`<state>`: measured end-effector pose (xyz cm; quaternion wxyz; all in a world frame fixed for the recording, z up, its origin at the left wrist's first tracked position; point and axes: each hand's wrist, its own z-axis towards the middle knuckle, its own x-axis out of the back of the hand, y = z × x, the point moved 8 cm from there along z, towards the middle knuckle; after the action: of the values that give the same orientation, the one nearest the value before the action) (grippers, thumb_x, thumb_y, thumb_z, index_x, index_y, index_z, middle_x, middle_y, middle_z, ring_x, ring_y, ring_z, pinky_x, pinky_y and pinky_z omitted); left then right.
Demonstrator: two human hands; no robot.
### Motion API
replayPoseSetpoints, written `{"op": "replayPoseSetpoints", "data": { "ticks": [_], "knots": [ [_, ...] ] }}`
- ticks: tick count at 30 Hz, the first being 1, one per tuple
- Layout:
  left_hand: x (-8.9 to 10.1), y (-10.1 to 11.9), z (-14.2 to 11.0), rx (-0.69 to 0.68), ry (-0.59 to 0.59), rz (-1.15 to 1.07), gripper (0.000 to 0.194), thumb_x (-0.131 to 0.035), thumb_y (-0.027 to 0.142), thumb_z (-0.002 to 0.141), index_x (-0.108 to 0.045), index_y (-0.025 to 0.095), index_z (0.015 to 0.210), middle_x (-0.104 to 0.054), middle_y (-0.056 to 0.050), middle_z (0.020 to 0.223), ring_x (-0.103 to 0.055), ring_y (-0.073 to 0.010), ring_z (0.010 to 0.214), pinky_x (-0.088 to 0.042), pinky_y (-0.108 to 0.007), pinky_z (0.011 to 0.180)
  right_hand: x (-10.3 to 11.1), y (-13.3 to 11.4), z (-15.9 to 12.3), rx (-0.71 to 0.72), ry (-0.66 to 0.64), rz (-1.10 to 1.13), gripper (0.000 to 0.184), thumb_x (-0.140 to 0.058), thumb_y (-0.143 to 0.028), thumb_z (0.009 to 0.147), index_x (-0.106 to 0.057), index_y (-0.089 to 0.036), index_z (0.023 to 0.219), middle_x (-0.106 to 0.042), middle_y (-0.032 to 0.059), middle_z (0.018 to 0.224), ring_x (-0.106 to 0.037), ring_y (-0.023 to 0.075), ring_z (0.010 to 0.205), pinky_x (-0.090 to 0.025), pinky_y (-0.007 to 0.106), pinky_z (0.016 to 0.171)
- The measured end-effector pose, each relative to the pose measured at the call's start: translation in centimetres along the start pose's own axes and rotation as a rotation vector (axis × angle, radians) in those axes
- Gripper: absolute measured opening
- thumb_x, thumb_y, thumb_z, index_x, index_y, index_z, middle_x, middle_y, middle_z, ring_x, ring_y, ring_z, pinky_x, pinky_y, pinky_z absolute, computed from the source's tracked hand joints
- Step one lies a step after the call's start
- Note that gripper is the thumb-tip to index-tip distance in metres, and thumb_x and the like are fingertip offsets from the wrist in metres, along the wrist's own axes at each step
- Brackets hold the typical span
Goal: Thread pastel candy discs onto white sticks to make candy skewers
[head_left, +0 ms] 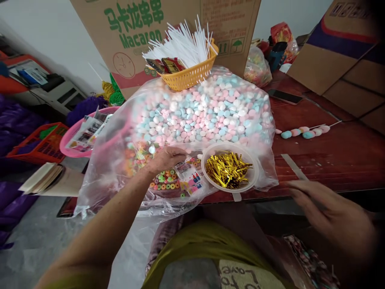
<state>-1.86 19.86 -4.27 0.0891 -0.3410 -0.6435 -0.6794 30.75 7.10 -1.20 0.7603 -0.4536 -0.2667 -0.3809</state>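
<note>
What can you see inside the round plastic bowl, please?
The bowl holds a heap of shiny gold strips; they cover its bottom, so anything beneath them cannot be seen.

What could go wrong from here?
1. The bowl of gold strips sits near the front edge of the table; a stray knock might tip it off.
2. The yellow basket appears to rest on the bag of pastel pieces; if those shift, its white sticks could spill.
3. The left hand, at the bag's front, might snag its plastic.
</note>
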Motion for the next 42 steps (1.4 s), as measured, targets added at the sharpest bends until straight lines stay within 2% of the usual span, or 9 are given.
{"op": "replayPoseSetpoints", "data": {
  "ticks": [5,11,17,22,27,30,34,38,42],
  "knots": [
    [0.8,1.4,-0.8,0.027,0.122,-0.253,0.017,-0.068,0.029,0.066,-0.058,0.015,0.069,-0.056,0.002,0.061,-0.048,-0.0071,0.053,-0.04,-0.021,0.053,-5.1,-11.4,7.8,0.319,-0.091,0.205,0.017,-0.045,-0.026,0.084,-0.061,-0.023,0.092,-0.066,0.0084,0.093,-0.059,0.0215,0.09,-0.046,0.037,0.078],
    [-0.1,5.6,-2.3,0.025,-0.055,-0.503,0.028,-0.069,0.026,0.066,-0.06,0.019,0.092,-0.061,0.0,0.07,-0.052,-0.0094,0.056,-0.04,-0.02,0.05,-11.7,-13.1,10.5,0.058,-0.347,0.446,0.022,-0.049,-0.034,0.081,-0.048,-0.019,0.065,-0.051,-0.0018,0.061,-0.047,0.0118,0.057,-0.036,0.024,0.051],
    [-0.9,7.1,-1.7,-0.021,-0.046,-0.233,0.014,-0.07,0.03,0.066,-0.063,0.018,0.065,-0.056,0.002,0.055,-0.045,-0.0087,0.048,-0.034,-0.018,0.045,-9.2,-12.1,9.7,0.107,-0.297,0.49,0.013,-0.053,-0.027,0.079,-0.048,-0.02,0.069,-0.053,-0.0002,0.07,-0.048,0.0127,0.067,-0.038,0.025,0.062],
    [-3.5,8.4,-0.2,-0.118,-0.046,-0.169,0.018,-0.066,0.036,0.07,-0.068,0.019,0.074,-0.062,-0.001,0.064,-0.053,-0.0134,0.058,-0.041,-0.02,0.053,-6.2,-10.7,9.8,0.236,-0.198,0.521,0.007,-0.046,-0.022,0.081,-0.047,-0.019,0.074,-0.053,0.0012,0.073,-0.048,0.0127,0.07,-0.039,0.025,0.066],
    [-6.0,7.0,0.8,0.021,0.063,-0.191,0.026,-0.064,0.044,0.071,-0.065,0.021,0.085,-0.066,-0.002,0.077,-0.058,-0.0172,0.069,-0.046,-0.022,0.059,-6.0,-7.3,9.2,0.148,-0.002,0.416,0.02,-0.041,-0.027,0.085,-0.039,-0.02,0.065,-0.045,-0.0012,0.064,-0.041,0.0111,0.061,-0.034,0.023,0.056],
    [-6.3,7.4,1.2,-0.057,0.116,-0.021,0.023,-0.062,0.045,0.073,-0.066,0.022,0.071,-0.062,0.0,0.063,-0.054,-0.0147,0.058,-0.043,-0.021,0.054,-7.0,-4.9,10.0,0.146,-0.114,0.308,0.029,-0.039,-0.032,0.088,-0.04,-0.02,0.062,-0.046,-0.0021,0.061,-0.042,0.01,0.059,-0.035,0.021,0.055],
    [-4.8,7.9,1.4,-0.219,0.182,0.111,0.016,-0.062,0.04,0.073,-0.07,0.026,0.073,-0.067,0.0,0.069,-0.059,-0.0162,0.062,-0.046,-0.02,0.059,-4.3,6.5,15.5,-0.212,-0.197,-0.138,0.03,-0.036,-0.027,0.091,-0.056,-0.017,0.071,-0.06,0.0023,0.077,-0.051,0.0117,0.075,-0.04,0.024,0.069],
    [-3.1,7.6,1.4,-0.339,0.254,0.119,0.017,-0.063,0.035,0.072,-0.074,0.031,0.084,-0.072,0.001,0.085,-0.064,-0.0191,0.078,-0.049,-0.019,0.071,0.2,18.9,20.7,-0.446,-0.186,-0.38,0.022,-0.046,-0.024,0.088,-0.062,-0.011,0.08,-0.059,0.0168,0.102,-0.047,0.0267,0.105,-0.035,0.045,0.087],
    [-2.8,7.4,1.1,-0.3,0.277,0.057,0.016,-0.063,0.029,0.073,-0.073,0.031,0.085,-0.071,0.0,0.086,-0.063,-0.0205,0.081,-0.049,-0.024,0.075,-0.7,24.4,20.7,-0.512,-0.363,-0.491,0.026,-0.053,-0.031,0.086,-0.059,-0.013,0.103,-0.058,0.0087,0.11,-0.054,0.0205,0.101,-0.043,0.043,0.087]
  ]
}}
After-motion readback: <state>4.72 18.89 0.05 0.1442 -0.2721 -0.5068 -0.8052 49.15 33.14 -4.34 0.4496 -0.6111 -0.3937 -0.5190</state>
